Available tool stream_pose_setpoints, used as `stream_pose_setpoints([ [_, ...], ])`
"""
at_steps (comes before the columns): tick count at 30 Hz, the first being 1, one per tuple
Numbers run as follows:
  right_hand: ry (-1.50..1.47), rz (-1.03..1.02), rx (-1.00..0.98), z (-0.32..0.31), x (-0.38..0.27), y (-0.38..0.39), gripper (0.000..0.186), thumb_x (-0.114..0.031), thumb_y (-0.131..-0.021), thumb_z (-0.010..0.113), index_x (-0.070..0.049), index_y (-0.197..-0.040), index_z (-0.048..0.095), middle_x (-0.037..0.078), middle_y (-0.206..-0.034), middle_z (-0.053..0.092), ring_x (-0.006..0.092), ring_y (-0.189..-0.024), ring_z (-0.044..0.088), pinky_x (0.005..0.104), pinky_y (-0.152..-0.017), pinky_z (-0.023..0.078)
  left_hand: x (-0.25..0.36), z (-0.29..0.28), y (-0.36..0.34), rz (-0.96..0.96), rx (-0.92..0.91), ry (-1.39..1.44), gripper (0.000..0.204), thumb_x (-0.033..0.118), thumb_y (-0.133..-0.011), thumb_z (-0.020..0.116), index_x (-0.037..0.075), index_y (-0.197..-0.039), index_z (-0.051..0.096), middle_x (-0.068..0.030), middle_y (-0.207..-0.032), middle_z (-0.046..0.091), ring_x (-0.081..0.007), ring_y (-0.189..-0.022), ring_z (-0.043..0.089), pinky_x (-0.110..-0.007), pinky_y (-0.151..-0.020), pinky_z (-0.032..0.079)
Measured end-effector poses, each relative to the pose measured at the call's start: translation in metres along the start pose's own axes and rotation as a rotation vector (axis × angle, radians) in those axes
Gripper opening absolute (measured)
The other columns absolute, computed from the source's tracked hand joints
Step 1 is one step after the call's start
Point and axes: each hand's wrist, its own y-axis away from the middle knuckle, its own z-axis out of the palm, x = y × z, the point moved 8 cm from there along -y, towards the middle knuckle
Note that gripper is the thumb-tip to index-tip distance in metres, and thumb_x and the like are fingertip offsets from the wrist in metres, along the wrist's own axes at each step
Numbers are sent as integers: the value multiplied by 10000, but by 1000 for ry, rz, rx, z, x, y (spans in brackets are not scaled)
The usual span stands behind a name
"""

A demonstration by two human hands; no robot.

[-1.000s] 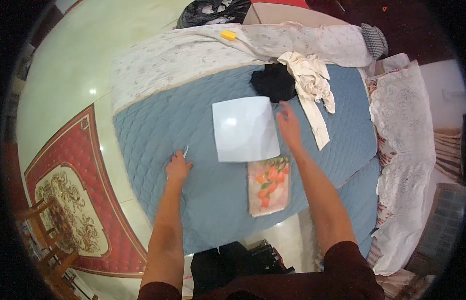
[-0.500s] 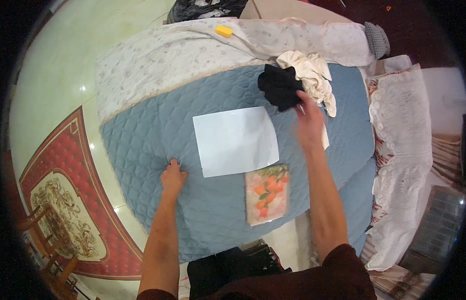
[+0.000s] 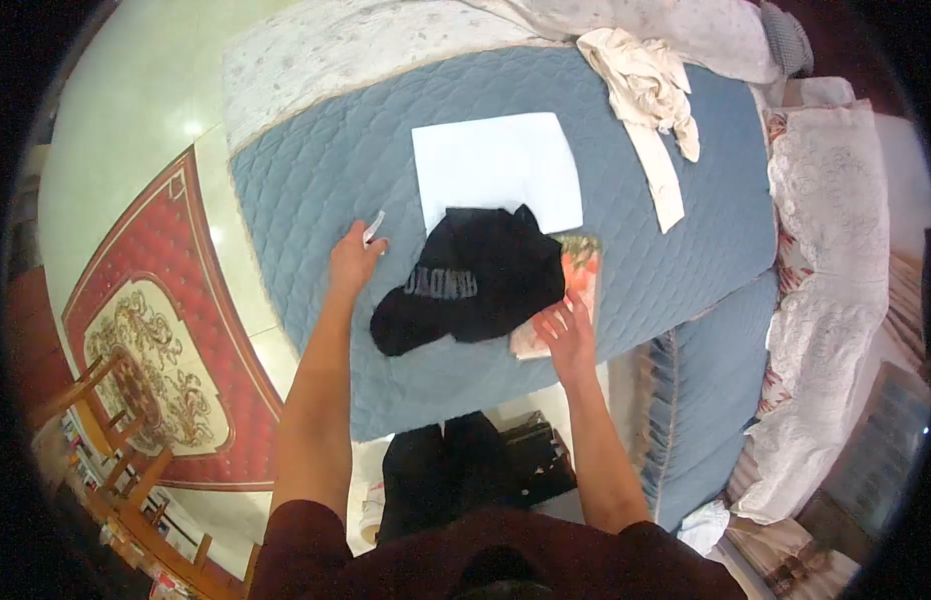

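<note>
A black garment [image 3: 496, 265] with pale lettering lies crumpled in front of me, partly over a white sheet [image 3: 496, 160] and a flat, clear-covered item with an orange floral picture [image 3: 578, 265]. My right hand [image 3: 568, 335] is at the garment's right edge, above the floral item, with its fingers apart; whether the fingertips touch the cloth is unclear. To the left of the garment, my left hand [image 3: 356, 258] pinches a slim white object [image 3: 374, 228], too small to identify. A cream cloth [image 3: 646, 90] lies in a heap at the far right.
All this rests on a blue quilted cover [image 3: 316, 200] with a pale patterned cloth [image 3: 336, 60] behind it. Lace-edged white covers [image 3: 826, 250] run along the right side. A red patterned rug [image 3: 166, 350] and wooden furniture [image 3: 136, 480] are at left.
The black garment has come from beside the cream cloth toward me, spreading over part of the white sheet and floral item. My right hand has let it go. My view has shifted.
</note>
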Motion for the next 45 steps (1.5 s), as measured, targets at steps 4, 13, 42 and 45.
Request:
stream_pose_setpoints([
  [4, 256, -100, 72, 6, 14, 13, 637, -254, -811, 640, -151, -1329, 285, 79, -1175, 434, 205, -1002, 510, 372, -807, 439, -8, 20, 71, -107, -84, 463, 422, 326, -733, 663, 7, -956, 500, -211, -824, 604, -395, -801, 576, -463, -678, 424],
  [13, 827, -340, 43, 35, -66, -23, 288, -286, -877, 528, -16, -941, 603, 72, -742, 601, 152, -662, 569, 264, -587, 453, 8, -26, 164, -22, 236, 166, 191, 176, -802, 562, 38, -930, 538, -183, -767, 576, -316, -693, 562, -419, -608, 418],
  [42, 844, -918, -327, 202, -293, 142, 441, -157, -760, 590, -75, -1187, 517, 142, -1069, 600, 245, -980, 581, 329, -865, 445, 219, -151, 296, 227, -15, 415, 196, 161, -857, 474, -5, -841, 579, -103, -620, 544, -169, -590, 517, -324, -551, 400],
  [45, 603, -955, -328, 244, -331, 205, 563, -39, -793, 571, -43, -1306, 339, 168, -1228, 456, 207, -1069, 497, 303, -908, 408, 208, -161, 322, 168, 0, 423, 222, 180, -864, 467, -14, -822, 567, -105, -599, 531, -180, -565, 502, -330, -541, 398],
])
